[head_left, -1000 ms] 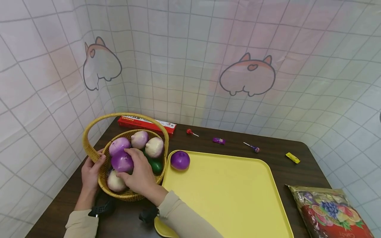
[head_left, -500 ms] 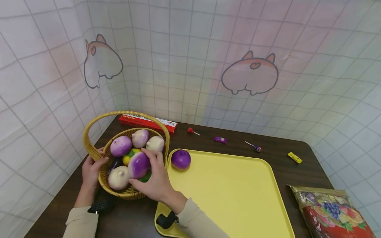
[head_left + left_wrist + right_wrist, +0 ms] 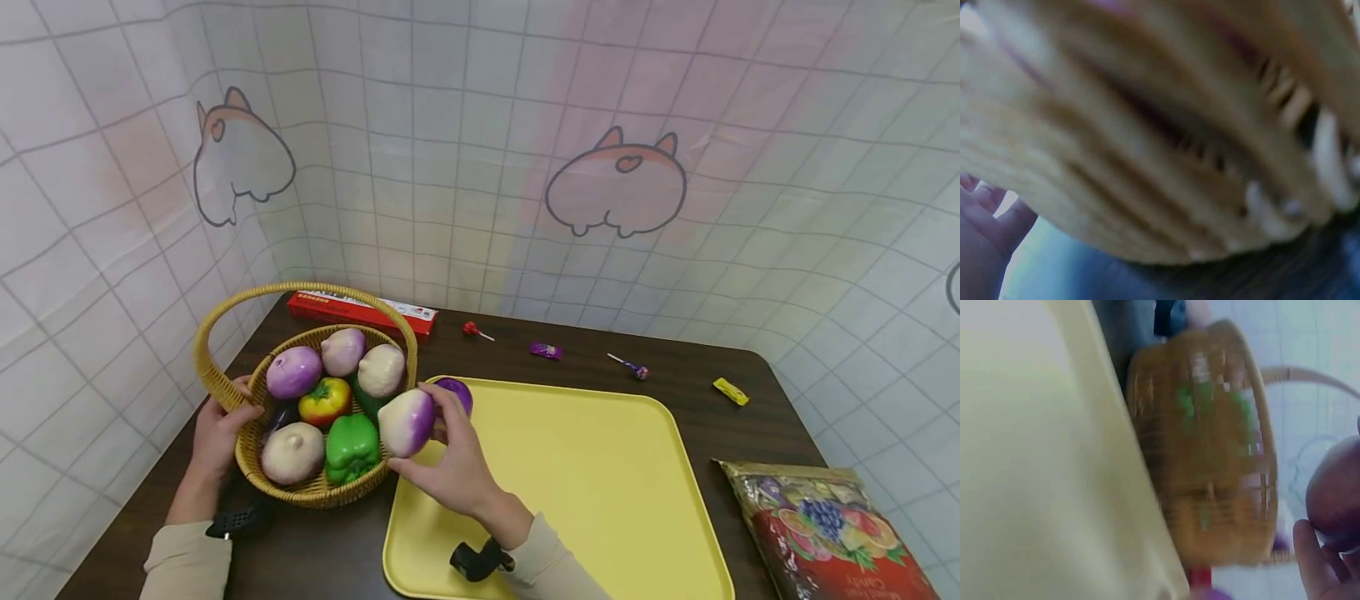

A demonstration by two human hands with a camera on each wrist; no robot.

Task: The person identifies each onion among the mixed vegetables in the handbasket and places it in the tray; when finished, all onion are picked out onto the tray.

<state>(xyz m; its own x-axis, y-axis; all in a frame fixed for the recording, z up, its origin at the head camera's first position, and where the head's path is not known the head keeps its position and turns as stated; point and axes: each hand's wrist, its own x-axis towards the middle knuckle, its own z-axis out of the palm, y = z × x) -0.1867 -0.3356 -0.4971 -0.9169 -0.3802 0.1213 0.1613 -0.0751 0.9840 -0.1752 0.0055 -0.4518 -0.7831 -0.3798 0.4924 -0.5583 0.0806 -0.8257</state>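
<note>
My right hand [image 3: 453,467] holds a purple-and-white turnip [image 3: 405,423] between thumb and fingers, just off the basket's right rim and above the tray's left edge. The turnip [image 3: 1338,494] shows dark in the right wrist view. At the left, my left hand [image 3: 217,433] grips the wicker basket [image 3: 322,497] by its rim near the handle's foot. Inside the basket lie several pale turnips, a green bell pepper [image 3: 352,448], a red-and-yellow pepper [image 3: 326,402] and a dark purple vegetable, partly hidden. The left wrist view is filled by blurred basket weave [image 3: 1129,187].
A yellow tray [image 3: 577,483] lies right of the basket; a purple turnip [image 3: 457,396] on it is partly hidden by my hand. Behind are a red box [image 3: 360,315], two lollipops [image 3: 637,370] and wrapped candies [image 3: 730,391]. A candy bag [image 3: 832,529] lies far right.
My right hand has lifted the turnip out of the basket and carried it right, uncovering both peppers. My left hand stays on the basket. The head view has shifted slightly.
</note>
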